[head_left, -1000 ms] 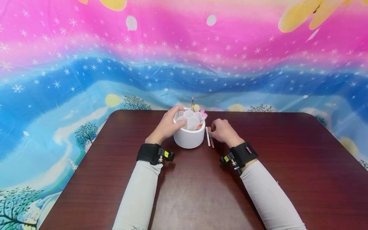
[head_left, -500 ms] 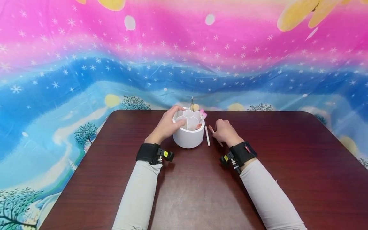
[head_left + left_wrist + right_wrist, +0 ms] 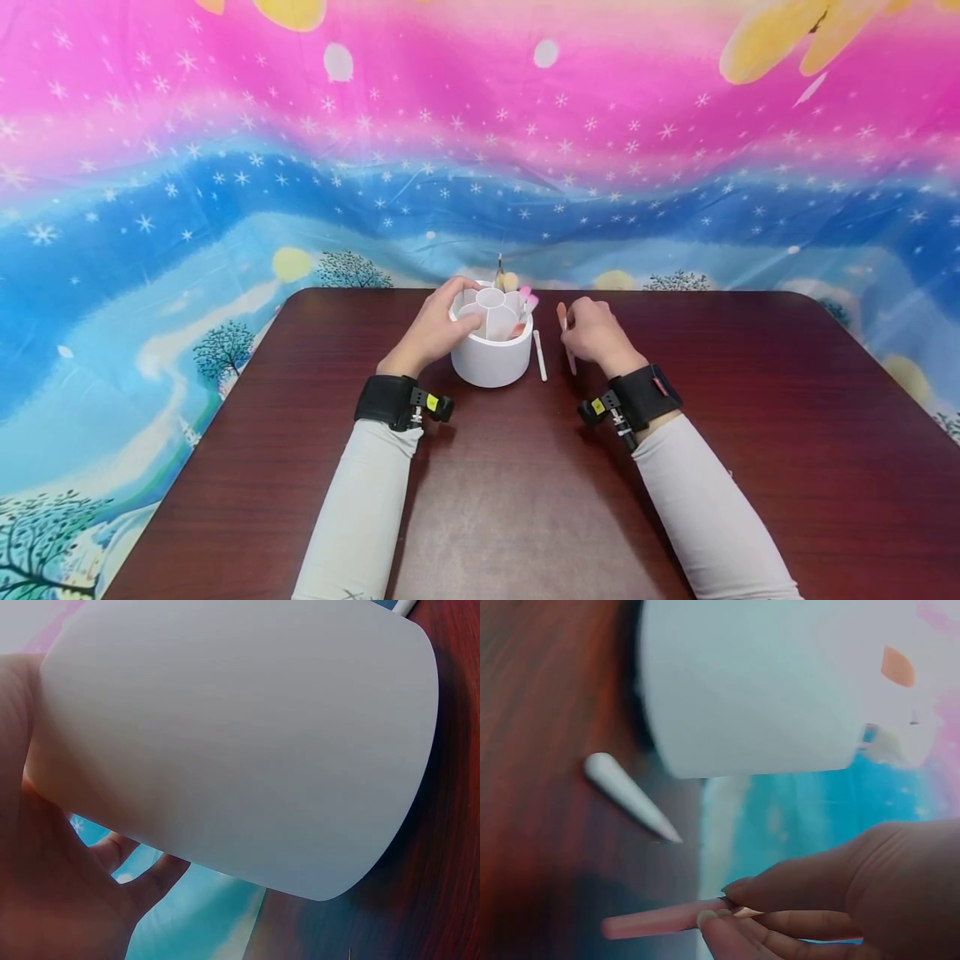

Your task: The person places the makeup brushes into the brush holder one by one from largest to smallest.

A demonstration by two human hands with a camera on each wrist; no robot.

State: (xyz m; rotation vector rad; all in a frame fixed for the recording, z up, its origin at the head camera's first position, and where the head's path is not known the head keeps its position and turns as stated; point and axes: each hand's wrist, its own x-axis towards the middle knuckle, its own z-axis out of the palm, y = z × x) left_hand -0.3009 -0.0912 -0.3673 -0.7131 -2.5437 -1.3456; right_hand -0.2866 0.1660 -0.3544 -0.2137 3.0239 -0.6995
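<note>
A round white organizer with several compartments stands on the table. My left hand grips its far-left rim, the thumb reaching over the inside; in the left wrist view its white wall fills most of the picture. Right of it, my right hand pinches a makeup brush with a pink handle and an orange-brown head, held roughly upright with the head at the top. Between organizer and right hand lies a white-handled makeup brush on the table.
Pink-tipped brushes, a round beige-tipped piece and a thin dark-tipped item stand in the organizer's back and right compartments. The dark red-brown table ends at a patterned cloth backdrop.
My right hand has picked the pink-handled brush up from beside the white one, moved slightly right and turned it more upright. My left hand stays on the organizer.
</note>
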